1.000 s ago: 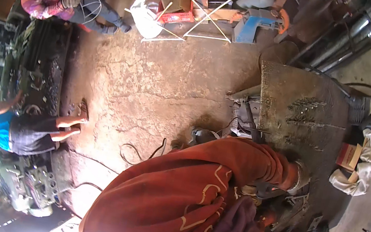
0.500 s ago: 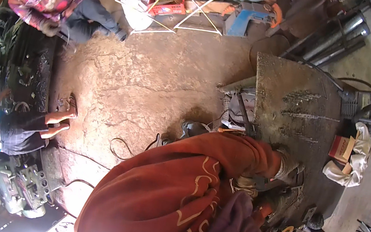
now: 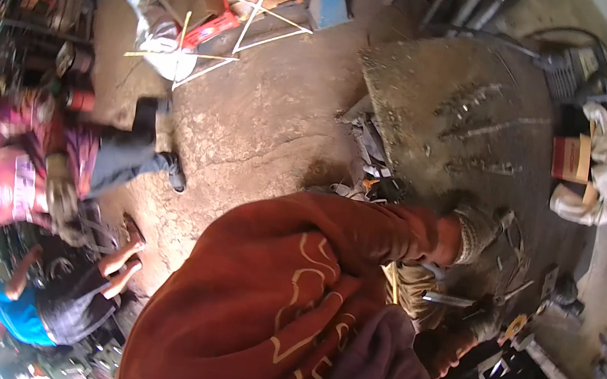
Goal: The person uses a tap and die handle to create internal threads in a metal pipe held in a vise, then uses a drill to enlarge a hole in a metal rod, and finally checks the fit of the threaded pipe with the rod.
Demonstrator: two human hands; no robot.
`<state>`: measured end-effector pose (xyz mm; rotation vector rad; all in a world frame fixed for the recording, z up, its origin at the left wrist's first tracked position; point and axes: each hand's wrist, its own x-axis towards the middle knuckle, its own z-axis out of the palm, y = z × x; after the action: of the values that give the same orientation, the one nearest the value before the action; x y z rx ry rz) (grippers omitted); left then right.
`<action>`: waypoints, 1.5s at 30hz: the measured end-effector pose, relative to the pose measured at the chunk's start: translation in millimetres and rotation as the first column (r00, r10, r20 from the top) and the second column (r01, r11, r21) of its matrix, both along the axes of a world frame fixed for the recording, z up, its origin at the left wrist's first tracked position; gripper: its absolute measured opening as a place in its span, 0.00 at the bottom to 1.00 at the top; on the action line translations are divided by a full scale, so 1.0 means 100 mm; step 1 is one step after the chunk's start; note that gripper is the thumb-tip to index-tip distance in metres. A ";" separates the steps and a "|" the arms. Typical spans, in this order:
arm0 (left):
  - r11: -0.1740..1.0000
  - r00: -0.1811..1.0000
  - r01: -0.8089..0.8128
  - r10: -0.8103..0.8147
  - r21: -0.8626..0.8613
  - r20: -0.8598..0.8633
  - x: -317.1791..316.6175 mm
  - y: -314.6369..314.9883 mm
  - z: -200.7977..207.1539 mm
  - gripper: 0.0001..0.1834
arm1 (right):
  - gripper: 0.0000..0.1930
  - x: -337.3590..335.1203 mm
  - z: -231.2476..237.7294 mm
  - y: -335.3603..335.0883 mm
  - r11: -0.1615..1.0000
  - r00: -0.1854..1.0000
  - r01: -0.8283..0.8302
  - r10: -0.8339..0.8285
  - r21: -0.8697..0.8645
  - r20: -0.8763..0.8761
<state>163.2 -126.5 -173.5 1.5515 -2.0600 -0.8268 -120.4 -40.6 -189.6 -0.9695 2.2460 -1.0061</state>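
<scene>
My left hand (image 3: 477,234), in a knitted work glove, is over the dark metal worktable (image 3: 466,121). Its fingers curl beside a thin, looped metal tool (image 3: 516,247) whose kind is blurred. Lower down, my right hand (image 3: 487,323) is also gloved and smeared by motion, so its fingers cannot be made out. Between my two arms lies a short grey metal bar (image 3: 449,300), close to a brownish cloth-like bundle (image 3: 416,286). Orange-red sleeves cover both my arms.
Left of me, a person in a patterned pink top (image 3: 15,167) stands by a person in blue (image 3: 25,315). A red-brown box (image 3: 571,158) and pale cloth (image 3: 598,201) are beyond the table. A blue machine (image 3: 342,1) and pale thin-rod frame (image 3: 271,29) sit at the back.
My view has turned, shifting the surroundings. My hands are farther apart, the left higher in view and the right lower. The person in pink appears closer to the person in blue.
</scene>
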 end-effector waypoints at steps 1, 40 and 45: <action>0.996 0.997 0.081 -0.080 -0.043 0.025 0.02 0.05 0.18 0.38 | 0.13 0.25 0.33 0.30 0.943 0.932 0.069 0.055 -0.326 0.358; 0.393 0.357 0.808 -0.919 -0.439 -0.166 -1.64 1.34 1.83 0.07 | 0.17 -0.36 2.50 2.39 0.927 0.838 -0.349 0.242 0.138 0.490; 0.389 0.383 0.756 -0.915 -0.527 -0.126 -1.70 1.30 1.72 0.18 | 0.14 -0.20 2.45 2.40 0.868 0.871 -0.484 0.468 0.109 0.148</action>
<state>-6.9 3.6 -1.2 -0.0931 -2.4238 -0.8589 -140.8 199.1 55.5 -1.2805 1.8159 -0.6493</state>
